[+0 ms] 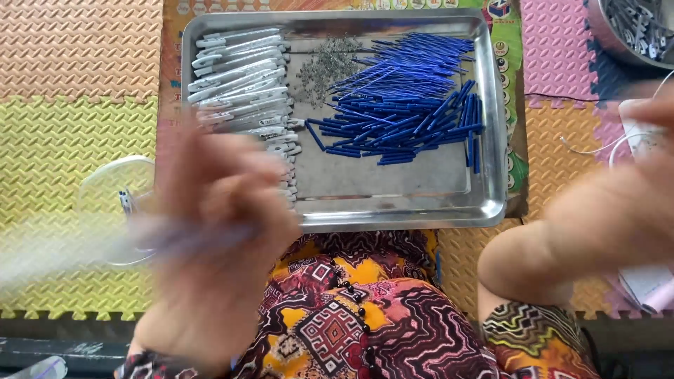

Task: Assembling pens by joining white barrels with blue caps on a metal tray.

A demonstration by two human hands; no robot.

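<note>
The left hand (221,231) is blurred just before the near left corner of a steel tray (491,203); its fingers appear curled around a thin bluish pen-like piece (179,238) that streaks out to the left, though the smear makes the grip hard to tell for certain. The right hand (618,203) is blurred off the tray's right side, over the foam mats (63,133), and whether it is open or closed cannot be told. In the tray, white pen barrels (239,77) lie stacked along the left, a heap of blue refills (407,98) fills the right, and small metal springs (326,67) sit between them. A clear round container (105,189) rests left of the tray.
</note>
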